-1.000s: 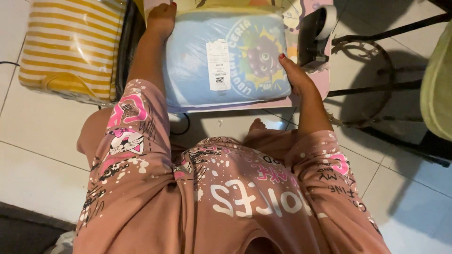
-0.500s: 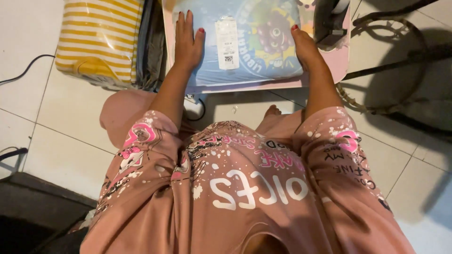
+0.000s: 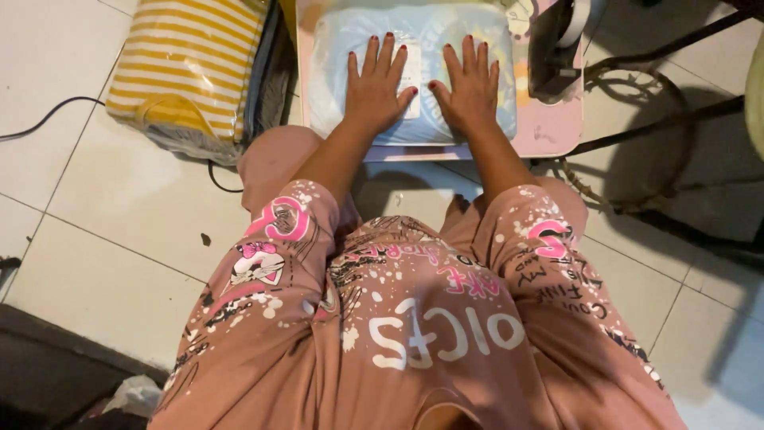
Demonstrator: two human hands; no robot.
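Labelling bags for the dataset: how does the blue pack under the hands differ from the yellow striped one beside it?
The blue pack is pale blue, lies flat on the pink table, and has the left hand and right hand spread palm-down on it. The striped pack is yellow and white, sits on the tiled floor, and nothing touches it. Both look soft, puffy and plastic-wrapped.
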